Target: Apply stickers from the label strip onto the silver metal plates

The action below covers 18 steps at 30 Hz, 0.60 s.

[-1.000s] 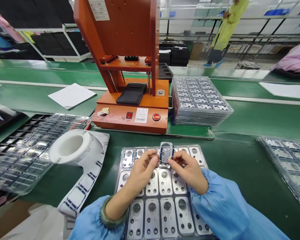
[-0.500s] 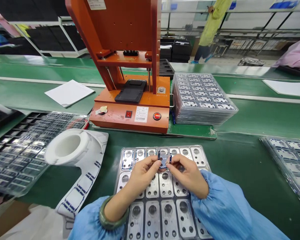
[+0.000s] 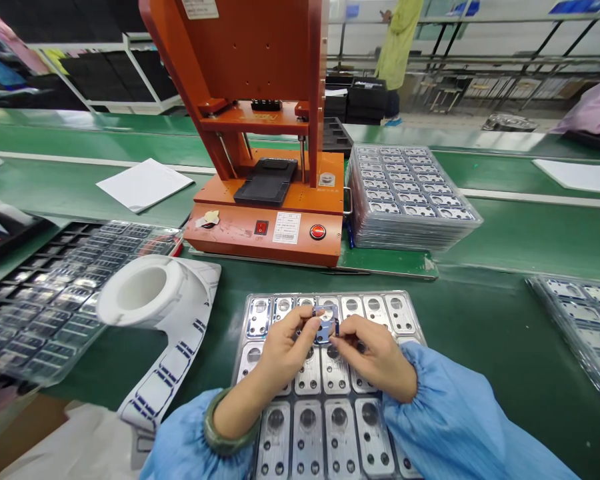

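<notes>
My left hand (image 3: 280,350) and my right hand (image 3: 373,357) meet over a clear tray of metal plates (image 3: 405,320) on the green bench. Between their fingertips they pinch a small blue-edged film piece (image 3: 326,327), held low over the tray's second row. Both hands are closed in a pinch on it. Blue sleeves cover both forearms, and a green bangle sits on my left wrist. Several metal plates with round holes fill the tray's pockets.
An orange press machine (image 3: 267,167) stands behind the tray. A stack of filled trays (image 3: 410,197) lies to its right, and more trays (image 3: 580,313) lie at far right. A white roll of labels (image 3: 143,293) and a dark tray (image 3: 45,293) lie left. A person stands far behind.
The film piece was held upright above the tray's far edge; both hands have lowered it flat toward the plates and drawn it slightly nearer.
</notes>
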Each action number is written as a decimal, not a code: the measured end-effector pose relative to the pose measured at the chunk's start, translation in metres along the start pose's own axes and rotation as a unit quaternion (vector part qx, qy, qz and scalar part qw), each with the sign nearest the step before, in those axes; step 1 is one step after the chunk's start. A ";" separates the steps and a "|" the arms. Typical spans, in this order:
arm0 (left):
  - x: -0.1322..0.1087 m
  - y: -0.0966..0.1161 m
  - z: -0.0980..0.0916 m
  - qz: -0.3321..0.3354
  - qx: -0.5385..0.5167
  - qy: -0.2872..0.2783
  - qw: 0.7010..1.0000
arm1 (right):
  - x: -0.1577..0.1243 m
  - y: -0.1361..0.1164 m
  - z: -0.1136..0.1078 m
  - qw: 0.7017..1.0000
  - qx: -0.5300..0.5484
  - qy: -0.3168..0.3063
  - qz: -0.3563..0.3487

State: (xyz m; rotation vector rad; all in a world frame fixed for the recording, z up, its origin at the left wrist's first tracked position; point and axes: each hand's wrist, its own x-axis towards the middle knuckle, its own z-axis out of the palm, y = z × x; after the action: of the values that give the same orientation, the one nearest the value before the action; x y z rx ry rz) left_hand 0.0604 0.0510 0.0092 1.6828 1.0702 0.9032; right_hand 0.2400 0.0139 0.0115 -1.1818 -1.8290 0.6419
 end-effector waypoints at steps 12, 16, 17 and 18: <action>-0.002 0.002 -0.003 0.071 0.043 0.010 0.996 | 0.000 0.001 0.001 0.999 -0.023 -0.021 -0.021; -0.002 0.003 -0.005 0.089 0.072 0.016 0.993 | 0.000 -0.001 0.001 0.999 -0.034 -0.031 -0.017; -0.001 0.003 -0.005 0.090 0.079 0.019 0.993 | 0.000 -0.001 0.001 0.998 -0.037 -0.036 -0.019; -0.001 0.004 -0.006 0.090 0.083 0.020 0.992 | 0.000 -0.002 0.001 0.998 -0.039 -0.041 -0.021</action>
State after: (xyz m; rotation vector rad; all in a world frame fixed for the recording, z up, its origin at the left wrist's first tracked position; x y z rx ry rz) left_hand 0.0558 0.0509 0.0144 1.9307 1.0572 0.9892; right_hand 0.2385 0.0131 0.0128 -1.1789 -1.9581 0.6082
